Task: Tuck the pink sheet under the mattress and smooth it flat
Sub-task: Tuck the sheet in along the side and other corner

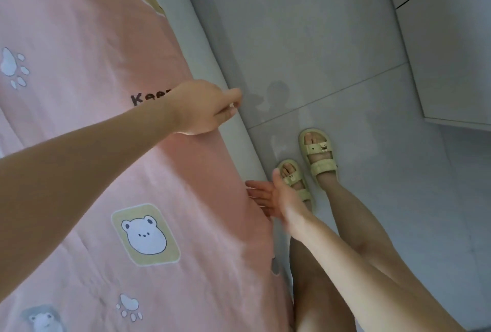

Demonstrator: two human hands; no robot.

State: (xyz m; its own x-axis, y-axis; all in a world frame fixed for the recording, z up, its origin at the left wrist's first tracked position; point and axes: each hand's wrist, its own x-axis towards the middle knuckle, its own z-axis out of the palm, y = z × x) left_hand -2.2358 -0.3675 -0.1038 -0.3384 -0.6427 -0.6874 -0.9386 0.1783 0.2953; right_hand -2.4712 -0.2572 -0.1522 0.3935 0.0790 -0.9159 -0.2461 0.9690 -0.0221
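Pink sheet (87, 124), right edge: left hand (204, 108) curled, pinch unclear, probably steadying; nearer right hand (268, 196), fingers straight, seemingly tucking under mattress (204, 31).

The white mattress (204, 47) carries the pink sheet (79, 25), spread over its top to the edge.

Open floor (332, 39) runs along the mattress (210, 60) side — the person's legs (358, 225) and a white cabinet (451, 52) bound it.
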